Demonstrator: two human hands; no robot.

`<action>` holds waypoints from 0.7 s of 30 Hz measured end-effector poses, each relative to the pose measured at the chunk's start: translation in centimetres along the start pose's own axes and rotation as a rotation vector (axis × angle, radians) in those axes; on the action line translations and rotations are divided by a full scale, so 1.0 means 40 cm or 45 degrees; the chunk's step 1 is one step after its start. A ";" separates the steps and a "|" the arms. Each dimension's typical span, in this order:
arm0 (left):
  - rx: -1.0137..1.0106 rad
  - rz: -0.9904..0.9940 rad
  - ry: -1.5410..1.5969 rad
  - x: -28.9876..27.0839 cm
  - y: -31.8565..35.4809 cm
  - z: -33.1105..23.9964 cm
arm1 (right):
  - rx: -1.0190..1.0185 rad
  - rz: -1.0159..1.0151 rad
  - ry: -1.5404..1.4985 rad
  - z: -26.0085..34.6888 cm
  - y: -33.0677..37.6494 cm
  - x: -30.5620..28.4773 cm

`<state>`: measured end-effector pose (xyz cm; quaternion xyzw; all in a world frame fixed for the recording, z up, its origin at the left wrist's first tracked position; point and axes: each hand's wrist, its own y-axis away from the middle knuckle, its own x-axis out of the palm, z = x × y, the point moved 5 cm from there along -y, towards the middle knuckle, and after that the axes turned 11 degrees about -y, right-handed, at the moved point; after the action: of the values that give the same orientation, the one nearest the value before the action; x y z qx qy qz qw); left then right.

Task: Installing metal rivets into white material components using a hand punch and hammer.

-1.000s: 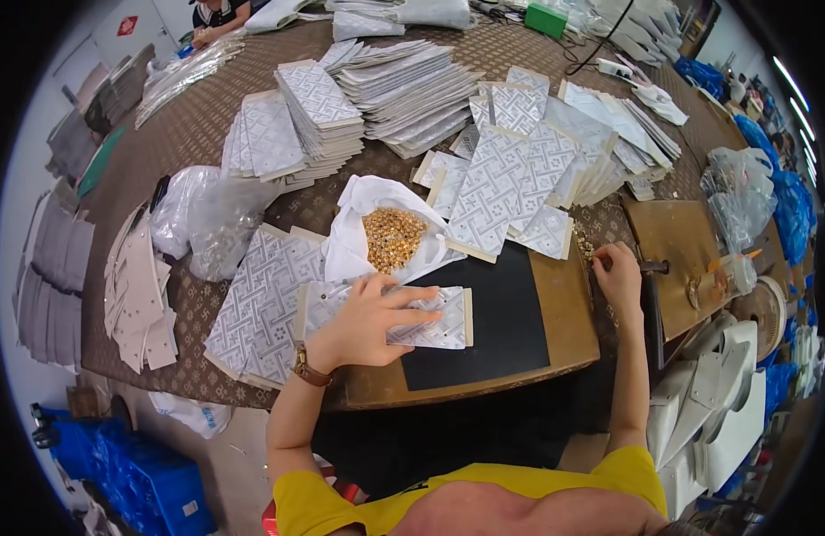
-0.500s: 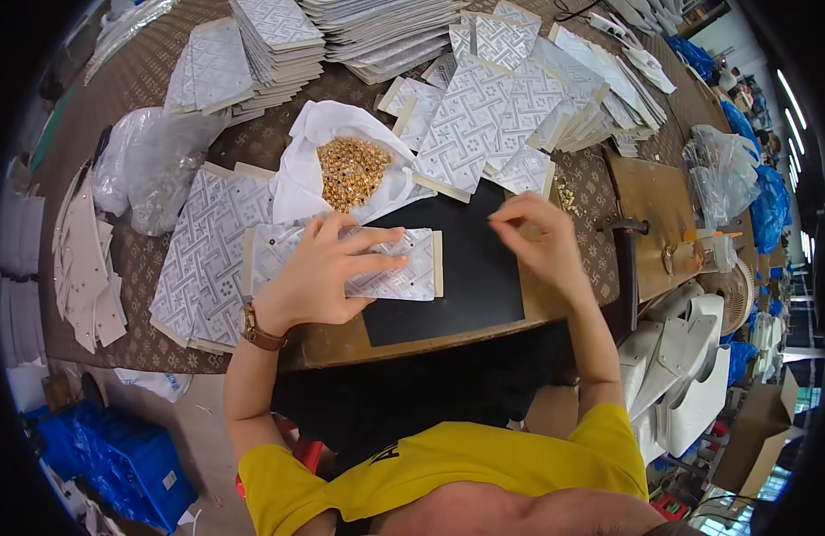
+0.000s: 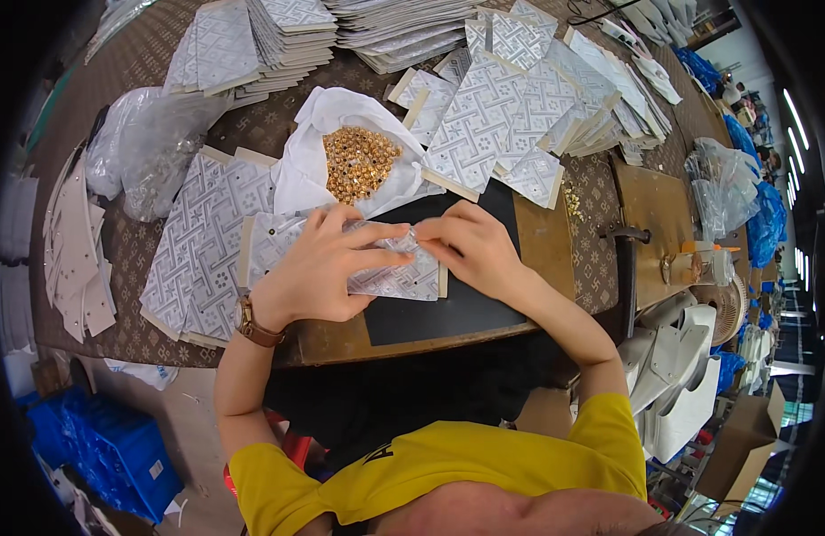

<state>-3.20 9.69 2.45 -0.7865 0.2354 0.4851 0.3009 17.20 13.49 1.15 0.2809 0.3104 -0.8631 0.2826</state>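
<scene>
I see the patterned grey-and-white piece (image 3: pixel 390 279) lying flat on the black mat (image 3: pixel 448 308) at the near edge of the table (image 3: pixel 136 259), its middle covered by my left hand (image 3: pixel 319 268) and its right end showing just under the meeting fingertips. My left hand presses down on it with fingers spread and thumb reaching right, while my right hand (image 3: pixel 470 248) pinches closed at the piece's upper edge; whatever it nips is too small to tell. Just beyond lies white cloth holding gold studs (image 3: pixel 359 161).
</scene>
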 end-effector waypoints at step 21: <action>-0.010 0.017 -0.006 -0.001 0.010 -0.001 | 1.084 -0.746 1.393 -0.163 0.658 -0.461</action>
<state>-3.45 9.39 2.42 -0.7849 0.2382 0.4900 0.2952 49.23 6.75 -0.85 0.6605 0.1080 -0.6857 -0.2863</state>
